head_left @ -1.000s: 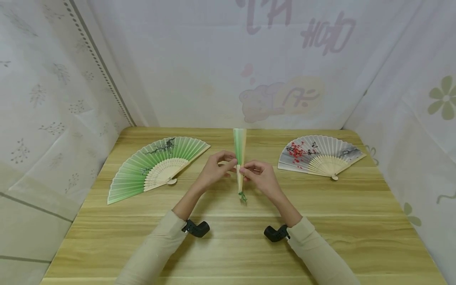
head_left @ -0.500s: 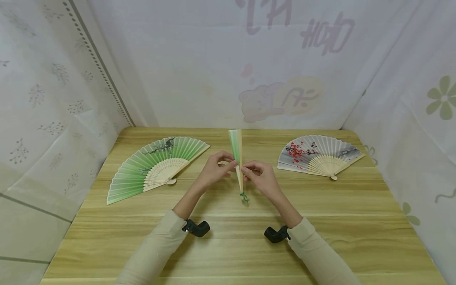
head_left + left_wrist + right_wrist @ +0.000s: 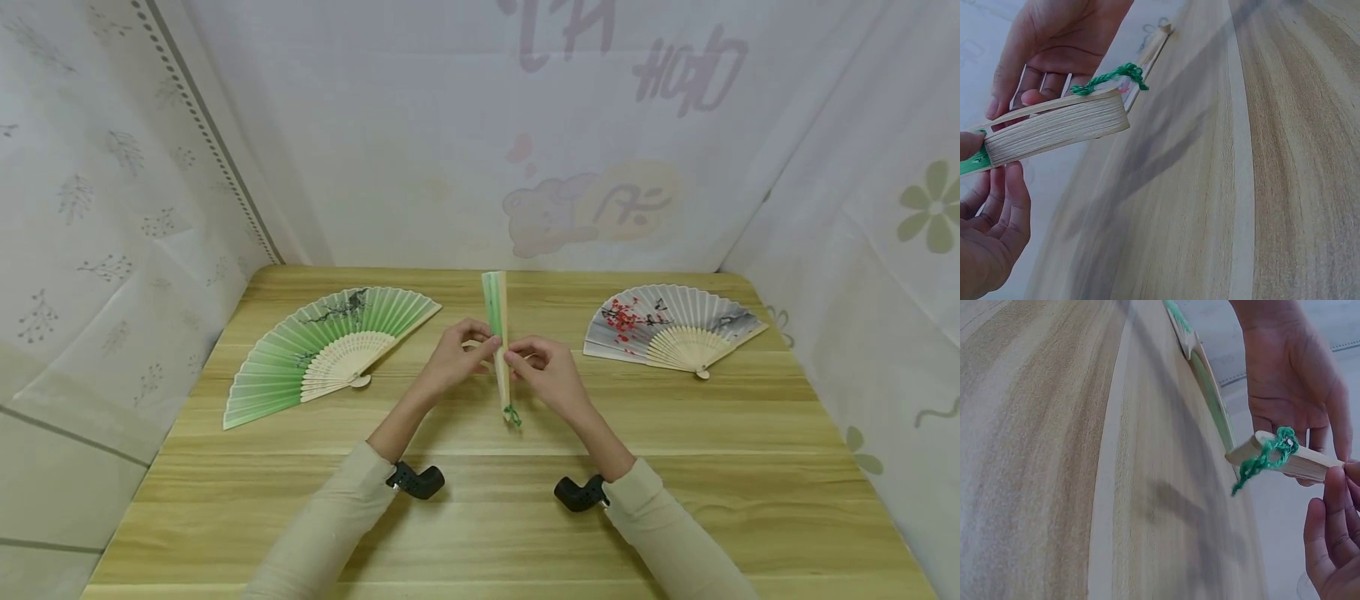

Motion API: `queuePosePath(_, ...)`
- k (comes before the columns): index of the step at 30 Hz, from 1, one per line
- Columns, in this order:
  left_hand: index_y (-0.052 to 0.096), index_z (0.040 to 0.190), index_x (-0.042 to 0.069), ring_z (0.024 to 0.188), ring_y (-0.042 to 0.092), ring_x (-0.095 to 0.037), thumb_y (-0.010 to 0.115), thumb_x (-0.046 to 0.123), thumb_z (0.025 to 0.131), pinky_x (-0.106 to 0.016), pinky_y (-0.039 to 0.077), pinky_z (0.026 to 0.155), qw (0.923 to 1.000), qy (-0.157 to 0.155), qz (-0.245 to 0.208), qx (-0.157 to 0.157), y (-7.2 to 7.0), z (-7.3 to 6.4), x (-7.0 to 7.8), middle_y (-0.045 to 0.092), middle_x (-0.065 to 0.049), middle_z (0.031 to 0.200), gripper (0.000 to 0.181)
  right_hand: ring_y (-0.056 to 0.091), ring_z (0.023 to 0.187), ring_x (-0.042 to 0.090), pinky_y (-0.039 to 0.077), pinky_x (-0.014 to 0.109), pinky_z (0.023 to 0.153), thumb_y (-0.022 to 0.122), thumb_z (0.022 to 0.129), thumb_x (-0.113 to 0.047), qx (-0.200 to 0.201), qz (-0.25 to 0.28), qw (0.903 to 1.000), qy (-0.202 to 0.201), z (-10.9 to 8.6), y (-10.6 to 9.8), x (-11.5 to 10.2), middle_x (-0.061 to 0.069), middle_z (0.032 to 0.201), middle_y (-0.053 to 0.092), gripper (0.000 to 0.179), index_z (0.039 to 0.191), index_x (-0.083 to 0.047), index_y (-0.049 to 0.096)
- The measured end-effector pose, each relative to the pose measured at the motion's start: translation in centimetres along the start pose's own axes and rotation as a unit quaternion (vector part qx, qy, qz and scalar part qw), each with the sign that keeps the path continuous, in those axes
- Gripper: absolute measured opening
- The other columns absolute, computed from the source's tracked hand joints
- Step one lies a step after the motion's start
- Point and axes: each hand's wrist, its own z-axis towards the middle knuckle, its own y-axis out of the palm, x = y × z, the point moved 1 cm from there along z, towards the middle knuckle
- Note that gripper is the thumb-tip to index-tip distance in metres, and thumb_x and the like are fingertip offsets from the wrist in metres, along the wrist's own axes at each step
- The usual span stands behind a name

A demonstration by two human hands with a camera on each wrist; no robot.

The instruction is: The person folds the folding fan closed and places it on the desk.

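A nearly closed green folding fan stands between my two hands above the middle of the table, its pivot end toward me. At that end a green cord loop hangs from the ribs. My left hand pinches the fan from the left between thumb and fingers. From the other side my right hand pinches the outer rib. In the left wrist view the stacked pale ribs lie close together, with a narrow gap beside one outer guard.
An open green fan with a dark branch print lies on the table at left. At right lies an open grey-white fan with red blossoms. Printed cloth hangs behind the table and along both sides.
The fan's top has swung slightly left since a second ago, and its cord end has shifted a little. Both hands keep nearly the same place and grip.
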Motion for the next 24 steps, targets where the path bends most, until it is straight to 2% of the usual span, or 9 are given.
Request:
queuePosePath(3, 0.055, 0.119, -0.006, 0.085, 0.068, -0.028, 0.065, 0.015, 0.102, -0.058, 0.057, 0.080, 0.9999, -0.008, -0.004, 0.007, 0.0, 0.0, 0.0, 0.059, -0.018, 0.108, 0.029, 0.066, 0.077, 0.051, 0.058, 0.056, 0.068, 0.071, 0.098, -0.010, 0.001, -0.018, 0.9998, 0.001, 0.1, 0.1, 0.1, 0.013, 0.094, 0.070, 0.015, 0.106, 0.002, 0.073)
queuePosePath(7, 0.055, 0.115, -0.004, 0.082, 0.068, -0.024, 0.066, 0.014, 0.101, -0.058, 0.057, 0.081, 0.9996, -0.016, -0.018, 0.017, 0.1, -0.1, -0.1, 0.058, -0.017, 0.108, 0.025, 0.068, 0.073, 0.043, 0.057, 0.037, 0.059, 0.073, 0.097, -0.015, 0.011, -0.052, 0.9986, 0.000, 0.2, 0.4, 0.2, 0.007, 0.091, 0.071, 0.015, 0.104, -0.002, 0.075)
queuePosePath(10, 0.054, 0.113, -0.005, 0.081, 0.067, -0.023, 0.066, 0.013, 0.101, -0.060, 0.056, 0.082, 0.9992, -0.018, -0.030, 0.020, 0.1, -0.3, 0.2, 0.057, -0.017, 0.108, 0.025, 0.069, 0.072, 0.041, 0.054, 0.029, 0.056, 0.074, 0.096, -0.015, 0.015, -0.066, 0.9977, 0.002, 0.1, 0.6, -0.2, 0.009, 0.090, 0.071, 0.017, 0.104, 0.000, 0.075)
queuePosePath(12, 0.055, 0.114, -0.005, 0.080, 0.067, -0.023, 0.067, 0.012, 0.100, -0.062, 0.055, 0.082, 0.9991, -0.016, -0.033, 0.020, 0.0, -0.4, 0.2, 0.057, -0.017, 0.108, 0.025, 0.069, 0.073, 0.041, 0.056, 0.032, 0.059, 0.074, 0.097, -0.015, 0.016, -0.063, 0.9978, 0.009, 0.2, 0.6, -0.1, 0.011, 0.091, 0.072, 0.018, 0.105, 0.002, 0.074)
queuePosePath(16, 0.055, 0.117, -0.004, 0.081, 0.067, -0.023, 0.067, 0.010, 0.100, -0.061, 0.055, 0.083, 0.9994, -0.010, -0.029, 0.017, -0.2, -0.6, -0.1, 0.057, -0.016, 0.107, 0.025, 0.070, 0.076, 0.038, 0.059, 0.051, 0.069, 0.073, 0.097, -0.014, 0.018, -0.046, 0.9980, 0.039, 0.4, 0.4, 0.5, 0.010, 0.092, 0.072, 0.018, 0.106, 0.002, 0.074)
queuePosePath(18, 0.056, 0.118, -0.004, 0.082, 0.067, -0.024, 0.068, 0.008, 0.099, -0.060, 0.055, 0.083, 0.9996, -0.008, -0.026, 0.013, -0.3, -0.7, -0.1, 0.059, -0.017, 0.107, 0.026, 0.070, 0.077, 0.037, 0.058, 0.055, 0.073, 0.072, 0.098, -0.012, 0.020, -0.034, 0.9978, 0.054, 0.4, 0.3, 0.7, 0.011, 0.093, 0.072, 0.017, 0.106, 0.003, 0.074)
queuePosePath(24, 0.057, 0.118, -0.006, 0.085, 0.070, -0.033, 0.068, 0.005, 0.098, -0.060, 0.056, 0.080, 0.9998, -0.005, -0.021, 0.005, -0.2, -1.0, -0.4, 0.061, -0.018, 0.105, 0.025, 0.069, 0.084, 0.044, 0.058, 0.053, 0.077, 0.069, 0.098, -0.006, 0.020, 0.004, 0.9967, 0.078, 0.4, 0.1, 1.3, 0.015, 0.096, 0.072, 0.017, 0.108, 0.008, 0.073)
